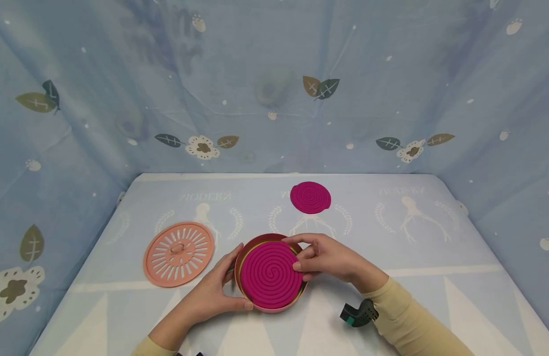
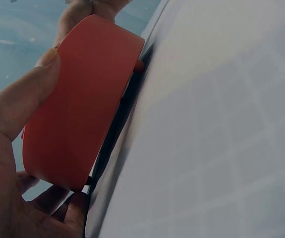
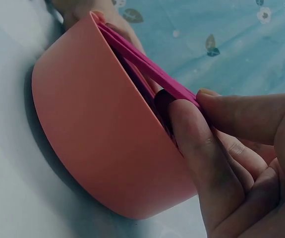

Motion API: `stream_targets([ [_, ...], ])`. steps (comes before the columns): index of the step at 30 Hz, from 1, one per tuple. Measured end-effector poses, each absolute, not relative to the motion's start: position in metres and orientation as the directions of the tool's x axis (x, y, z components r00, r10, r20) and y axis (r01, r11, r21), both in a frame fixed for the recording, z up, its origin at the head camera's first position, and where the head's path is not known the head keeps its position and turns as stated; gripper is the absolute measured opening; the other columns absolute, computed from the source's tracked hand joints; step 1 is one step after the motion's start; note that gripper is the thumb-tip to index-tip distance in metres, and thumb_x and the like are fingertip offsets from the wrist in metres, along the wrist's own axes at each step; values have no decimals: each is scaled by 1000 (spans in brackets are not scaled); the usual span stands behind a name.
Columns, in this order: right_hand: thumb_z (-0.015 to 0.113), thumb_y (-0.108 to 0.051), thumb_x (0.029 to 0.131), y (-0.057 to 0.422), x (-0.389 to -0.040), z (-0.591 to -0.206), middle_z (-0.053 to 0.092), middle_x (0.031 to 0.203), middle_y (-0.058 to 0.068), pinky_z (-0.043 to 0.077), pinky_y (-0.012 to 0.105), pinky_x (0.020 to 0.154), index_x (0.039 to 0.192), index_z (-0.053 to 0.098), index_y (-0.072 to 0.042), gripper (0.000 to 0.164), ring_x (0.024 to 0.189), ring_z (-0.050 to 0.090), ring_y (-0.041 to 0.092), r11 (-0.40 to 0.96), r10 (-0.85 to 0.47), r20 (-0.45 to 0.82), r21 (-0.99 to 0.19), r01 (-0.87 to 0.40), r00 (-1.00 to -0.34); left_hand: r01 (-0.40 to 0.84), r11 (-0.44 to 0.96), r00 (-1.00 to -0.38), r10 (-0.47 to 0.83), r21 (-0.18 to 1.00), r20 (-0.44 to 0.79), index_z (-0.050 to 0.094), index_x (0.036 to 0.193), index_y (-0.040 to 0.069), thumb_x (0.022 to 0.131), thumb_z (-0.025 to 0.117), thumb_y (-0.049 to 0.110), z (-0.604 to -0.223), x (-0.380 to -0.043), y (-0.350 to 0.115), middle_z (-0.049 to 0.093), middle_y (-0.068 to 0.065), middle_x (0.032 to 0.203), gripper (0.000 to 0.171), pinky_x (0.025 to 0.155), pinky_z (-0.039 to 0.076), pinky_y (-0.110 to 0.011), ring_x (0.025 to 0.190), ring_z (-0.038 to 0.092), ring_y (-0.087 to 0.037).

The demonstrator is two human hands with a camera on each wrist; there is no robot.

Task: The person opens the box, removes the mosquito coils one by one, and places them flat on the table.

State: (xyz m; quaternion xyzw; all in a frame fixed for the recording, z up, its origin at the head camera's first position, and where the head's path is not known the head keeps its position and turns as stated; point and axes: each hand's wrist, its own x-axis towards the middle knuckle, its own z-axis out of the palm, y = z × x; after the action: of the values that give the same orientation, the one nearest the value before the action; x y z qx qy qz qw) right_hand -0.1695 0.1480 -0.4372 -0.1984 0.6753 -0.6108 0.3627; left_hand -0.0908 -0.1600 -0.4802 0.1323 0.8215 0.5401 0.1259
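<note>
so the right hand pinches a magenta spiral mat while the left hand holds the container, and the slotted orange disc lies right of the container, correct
Not quite: the slotted orange disc lies left of the container, as the head view shows. The rest stands.

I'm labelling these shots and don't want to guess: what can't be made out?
- Head: the floor of the round container, covered by the near magenta disc.
- Left wrist: the right hand's fingertips, behind the container.
- Head: most of the middle lettering, under the far magenta disc.
- Head: dark pieces, cut off by the bottom edge.
</note>
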Motion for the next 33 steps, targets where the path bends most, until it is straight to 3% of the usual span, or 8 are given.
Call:
stream_targets([
  [8,71,-1,89,148,-171,-440,71,89,18,61,30,65,144,47,-6,60,64,63,17,129,-711,-229,-972,198,-664,81,381,-935,350,921,-63,19,160,23,62,94,42,-481,-91,-160,30,9,156,125,112,36,-28,135,41,-6],
  [33,73,-5,89,165,-177,-448,70,103,22,63,36,72,149,41,-10,68,78,70,21,52,-573,-224,-970,238,-788,76,381,-936,346,921,-66,19,159,23,62,95,39,-482,-91,-160,29,10,156,124,112,35,-26,135,40,-5],
])
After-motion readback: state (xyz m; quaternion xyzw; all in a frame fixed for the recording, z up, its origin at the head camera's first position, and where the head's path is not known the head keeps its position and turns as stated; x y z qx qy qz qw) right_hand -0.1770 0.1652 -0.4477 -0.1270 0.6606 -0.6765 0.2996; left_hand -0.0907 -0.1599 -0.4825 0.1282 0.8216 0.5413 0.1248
